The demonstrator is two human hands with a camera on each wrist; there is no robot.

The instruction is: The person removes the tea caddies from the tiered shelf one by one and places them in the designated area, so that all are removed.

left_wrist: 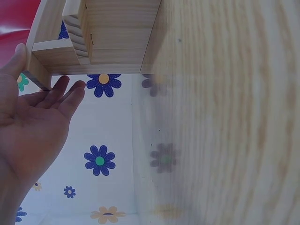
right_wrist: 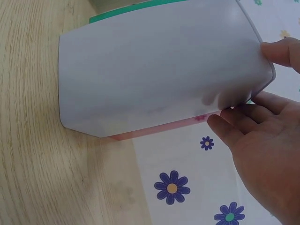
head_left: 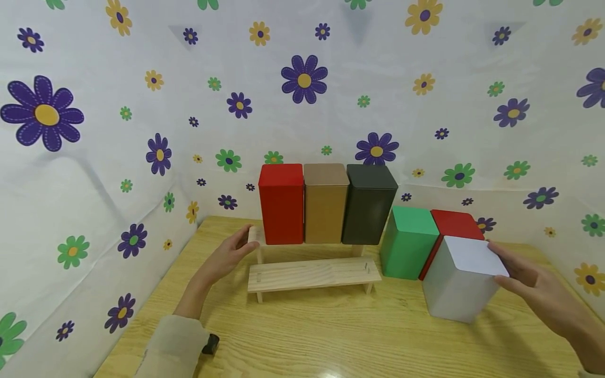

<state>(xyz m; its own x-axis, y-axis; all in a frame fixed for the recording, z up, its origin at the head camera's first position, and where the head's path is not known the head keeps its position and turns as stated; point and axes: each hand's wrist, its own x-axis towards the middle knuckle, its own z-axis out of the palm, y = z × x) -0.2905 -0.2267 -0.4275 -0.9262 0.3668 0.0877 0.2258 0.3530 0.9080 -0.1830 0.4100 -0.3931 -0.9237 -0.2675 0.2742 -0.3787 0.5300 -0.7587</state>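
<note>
A two-tier wooden stand (head_left: 314, 275) sits on the table. On its upper step a red canister (head_left: 282, 210), a tan canister (head_left: 325, 210) and a black canister (head_left: 369, 210) stand upright side by side. My left hand (head_left: 228, 257) grips the left end of that upper step, thumb on one side and fingers on the other in the left wrist view. My right hand (head_left: 529, 283) holds a white canister (right_wrist: 159, 70) by its upper right corner, between thumb and fingers. Just behind it stand a green canister (head_left: 410, 244) and a second red canister (head_left: 456, 223).
The light wood table (head_left: 302, 336) runs up to a white cloth (head_left: 189, 68) with printed flowers at the back and sides. Near my left sleeve (head_left: 172, 344) a small black object (head_left: 210, 344) shows. The lower step of the stand faces me.
</note>
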